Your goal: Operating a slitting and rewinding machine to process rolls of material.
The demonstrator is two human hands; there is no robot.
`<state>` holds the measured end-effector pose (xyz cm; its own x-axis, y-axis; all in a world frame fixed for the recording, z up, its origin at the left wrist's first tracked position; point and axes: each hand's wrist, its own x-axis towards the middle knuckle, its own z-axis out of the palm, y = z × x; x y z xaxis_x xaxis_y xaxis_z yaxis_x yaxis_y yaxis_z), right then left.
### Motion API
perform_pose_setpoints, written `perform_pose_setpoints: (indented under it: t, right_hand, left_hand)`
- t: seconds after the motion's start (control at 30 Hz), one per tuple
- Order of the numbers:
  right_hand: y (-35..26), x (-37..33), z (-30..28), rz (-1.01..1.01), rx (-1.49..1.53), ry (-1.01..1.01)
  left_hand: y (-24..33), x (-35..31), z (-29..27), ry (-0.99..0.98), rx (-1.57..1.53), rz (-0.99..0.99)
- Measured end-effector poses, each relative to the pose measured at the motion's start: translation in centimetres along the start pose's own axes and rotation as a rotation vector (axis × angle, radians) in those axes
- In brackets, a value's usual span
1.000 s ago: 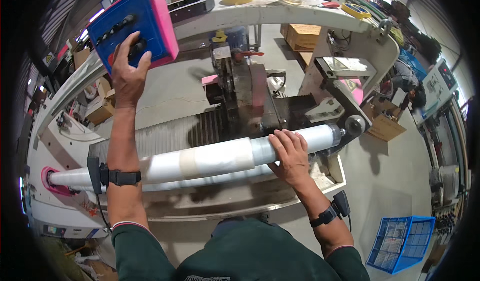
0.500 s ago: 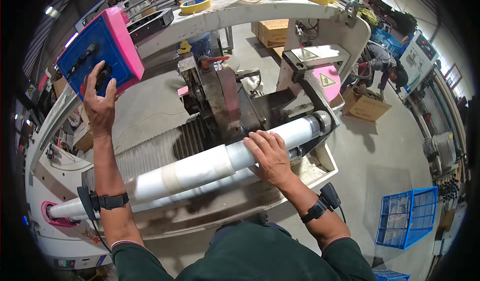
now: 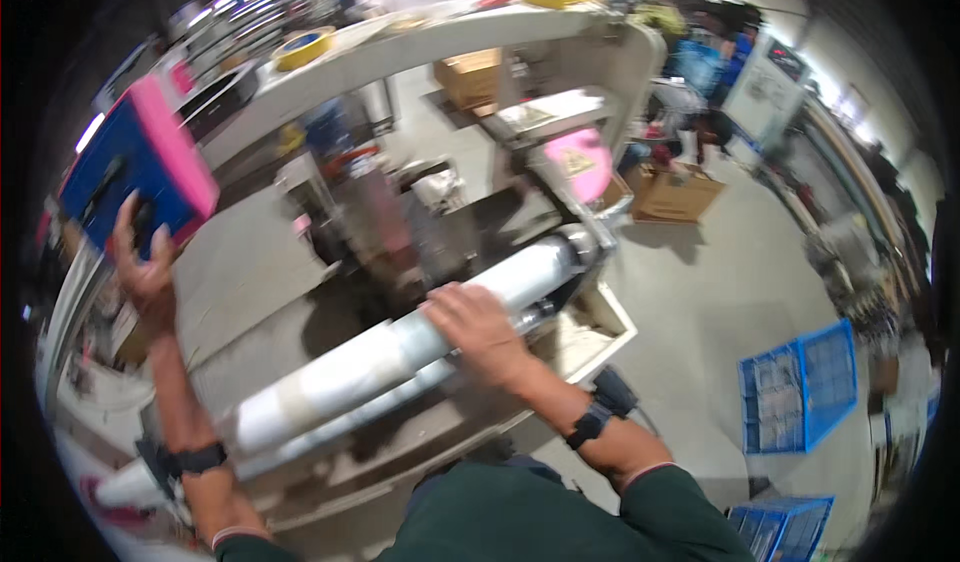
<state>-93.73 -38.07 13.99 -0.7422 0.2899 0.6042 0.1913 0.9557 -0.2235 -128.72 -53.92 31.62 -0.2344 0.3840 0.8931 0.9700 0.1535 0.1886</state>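
L hand is up at the blue control panel w/ pink sides, thumb & index spread apart, part-open, fingertips by the dark knob; blur, so can't tell if they touch or grip it. R hand is palm-down on the long white roll, fingers nearly together & gently bent over its top, not closed round it. Roll lies at a slant across the machine, low at L, higher at R; R hand sits on the slimmer stretch, just R of the step where the thicker wrap ends. Roll's R end meets a round metal end-piece; L end runs to a pink collar. Paler lower roller runs alongside, just under it. Both forearms wear black straps, L one, R one. Beyond the roll: dark machine carriage, blurred, then a pink guard w/ yellow triangle nr the roll's R end. White beam arcs over the back, L yellow tape roll & R yellow tape roll on top. Further out: cardboard box on the floor, blue crate at R, 2nd blue crate nr the lower edge.
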Motion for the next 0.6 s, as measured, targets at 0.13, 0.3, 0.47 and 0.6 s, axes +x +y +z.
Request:
perform_pose_setpoints:
  t: [0.13,0.3,0.47,0.6]
  right_hand:
    - [-0.9,0.3,0.3,-0.044,0.028,0.040]
    - [-0.6,-0.3,-0.3,-0.010,0.004,0.052]
    - [-0.3,-0.4,-0.1,-0.014,-0.017,0.069]
    - [-0.2,-0.2,0.1,-0.010,-0.005,0.042]
  left_hand:
    - [-1.2,-0.1,-2.6,-0.047,0.253,0.182]
    - [-1.7,0.0,-1.3,-0.026,0.139,0.028]
    - [-1.4,0.3,-1.0,-0.011,0.138,0.005]
    - [-1.0,0.4,-1.1,-0.011,0.119,-0.037]
